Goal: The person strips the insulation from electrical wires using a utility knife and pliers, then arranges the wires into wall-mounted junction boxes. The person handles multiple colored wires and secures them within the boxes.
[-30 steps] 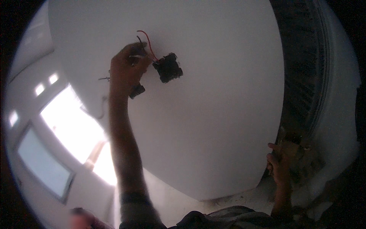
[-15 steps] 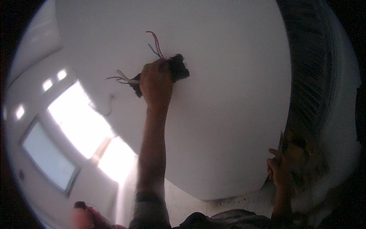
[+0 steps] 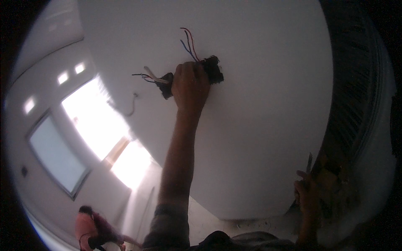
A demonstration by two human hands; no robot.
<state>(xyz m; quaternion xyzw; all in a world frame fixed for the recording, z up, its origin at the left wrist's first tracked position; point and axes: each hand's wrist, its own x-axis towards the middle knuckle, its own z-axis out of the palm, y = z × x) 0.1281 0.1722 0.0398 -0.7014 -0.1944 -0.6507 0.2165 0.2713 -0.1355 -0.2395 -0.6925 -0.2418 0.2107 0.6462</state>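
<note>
Right now, from far off, I see my left hand (image 3: pixel 191 85) up against the big white surface (image 3: pixel 259 125), right between two black boxes. Its fingers are curled in, and the back of the hand hides their tips, so I cannot tell if they have hold of anything. The right black box (image 3: pixel 216 71) is just beside the knuckles, and a red wire (image 3: pixel 192 39) and a blue wire (image 3: pixel 189 50) stick up from it. The left black box (image 3: pixel 164 89) peeks out on the other side, with a fat white wire (image 3: pixel 152 75) and some thin dark wires (image 3: pixel 139 75) poking out to the left. My right hand (image 3: pixel 307 194) is low down, well apart from all that. It is closed around a thin tool (image 3: pixel 310 161) that points up, with one finger sticking out. Far down on the left, another person (image 3: pixel 88 228) in pink bends over.
</note>
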